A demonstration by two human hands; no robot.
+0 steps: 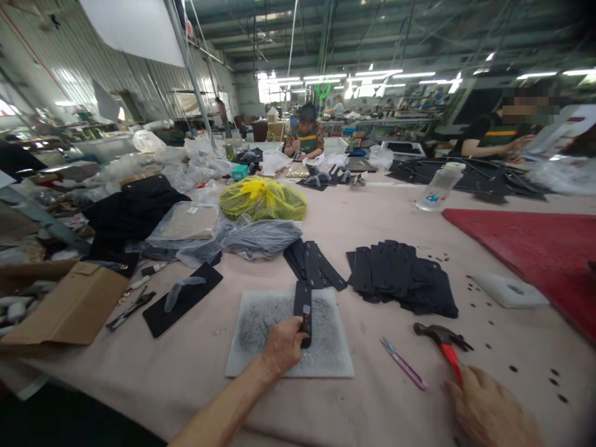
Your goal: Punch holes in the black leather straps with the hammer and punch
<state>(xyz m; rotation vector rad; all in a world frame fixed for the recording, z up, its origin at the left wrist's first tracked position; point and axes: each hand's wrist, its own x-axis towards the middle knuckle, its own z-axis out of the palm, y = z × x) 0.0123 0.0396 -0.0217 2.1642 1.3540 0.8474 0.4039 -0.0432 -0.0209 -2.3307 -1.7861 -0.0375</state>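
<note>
My left hand [283, 345] is closed on a short dark metal punch [306, 318], held over a black strip [302, 293]. The strip lies on a worn white board [251, 360] covered with dark marks. At the lower right, my right hand [491, 406] is closed around the red handle of a claw hammer [444, 338], whose head is low over the table. Between the hands lies a pair of thread snips [404, 365] with pink handles. Beyond the board are a few loose black strips [316, 264] and a larger heap of black pieces [400, 276].
Small black discs [513, 369] are scattered on the right. A red board [526, 248], a clear bottle [440, 186] and a yellow bag [263, 198] stand farther off. At left are a cardboard box [69, 304] and pliers [130, 309]. Co-workers [305, 133] sit across the table.
</note>
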